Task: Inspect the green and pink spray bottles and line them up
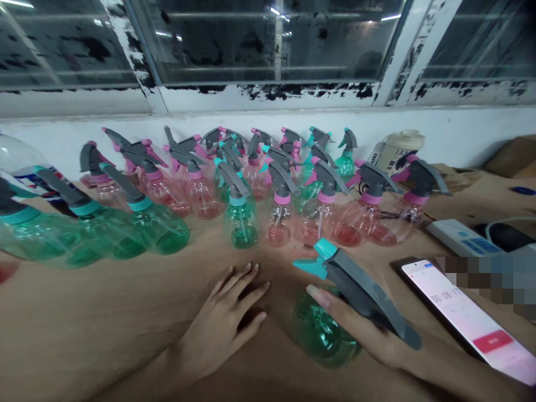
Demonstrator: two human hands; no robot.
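My right hand (355,326) is wrapped round a green spray bottle (320,329) with a grey trigger head and teal nozzle (314,262), standing on the brown table near the front. My left hand (226,321) lies flat on the table just left of that bottle, fingers stretched out and spread, holding nothing. Behind both hands stand several pink spray bottles (278,215) and green spray bottles (240,215) in a cluster.
A phone (464,315) with a lit timer screen lies at the right front. A white power strip (460,237) and cable sit further right. A white container (397,148) stands by the wall. Green bottles (142,226) crowd the left; a window runs above.
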